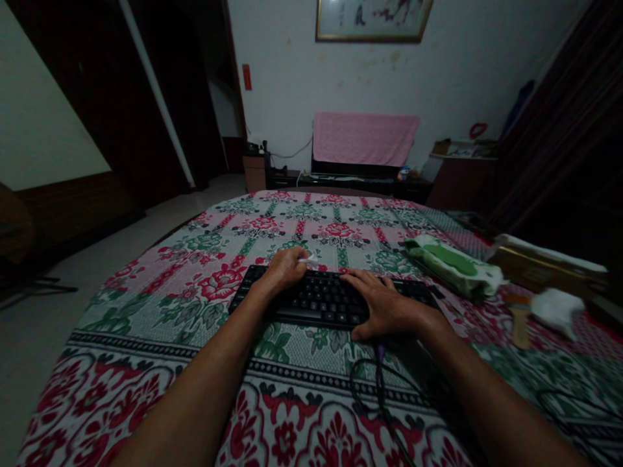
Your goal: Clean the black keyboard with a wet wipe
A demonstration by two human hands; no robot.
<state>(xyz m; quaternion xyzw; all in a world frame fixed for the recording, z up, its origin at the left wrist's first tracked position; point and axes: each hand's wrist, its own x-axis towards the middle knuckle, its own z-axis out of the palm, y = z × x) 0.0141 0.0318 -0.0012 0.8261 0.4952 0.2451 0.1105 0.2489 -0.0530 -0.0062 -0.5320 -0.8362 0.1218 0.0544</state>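
A black keyboard [316,298] lies flat on the flowered cloth, its keys facing up. Over its upper left part, my left hand [288,267] is closed, and a small white piece [309,260] like folded tissue or wipe pokes out past the fingers. Too little of that piece shows to tell its exact kind. My right hand [382,299] rests spread across the keyboard's right part, fingers along the far edge and thumb at the near edge, covering many keys. A dark cable [382,389] with a purple plug [380,352] lies close below the right hand.
To the right lie a green-and-white wipes pack [452,263], a brush [520,321] with a wooden handle, a crumpled white wad [557,311] and a gold-brown box [545,263]. The patterned tablecloth [195,337] covers a table with rounded far corners. More cable [574,402] lies at the lower right.
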